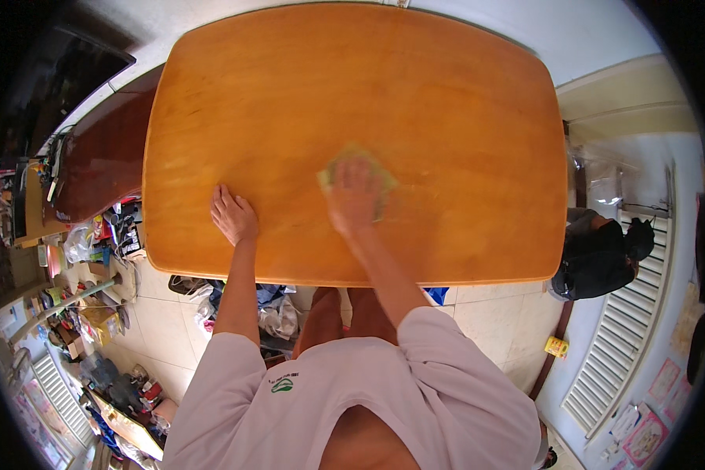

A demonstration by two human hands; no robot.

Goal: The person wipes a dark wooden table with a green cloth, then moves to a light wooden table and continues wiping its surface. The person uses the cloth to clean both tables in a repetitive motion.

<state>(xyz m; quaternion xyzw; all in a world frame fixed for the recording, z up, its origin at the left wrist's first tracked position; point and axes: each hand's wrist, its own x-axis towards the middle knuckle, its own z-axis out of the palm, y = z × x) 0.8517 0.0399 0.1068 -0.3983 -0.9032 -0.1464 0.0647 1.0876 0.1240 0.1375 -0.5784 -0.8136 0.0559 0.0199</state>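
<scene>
A wooden table with an orange-brown top and rounded corners spreads out in front of me. My right hand presses a yellow-green cleaning cloth against the middle of the tabletop. Hand and cloth are smeared by motion, and the hand covers much of the cloth. To the left, near the front edge, my left hand rests palm down on the wood, fingers stretched out and holding nothing.
A dark reddish-brown surface adjoins the table's left side. Clutter and bags lie on the tiled floor at the left and under the front edge. On the right are a black bag, a white radiator and a small yellow packet.
</scene>
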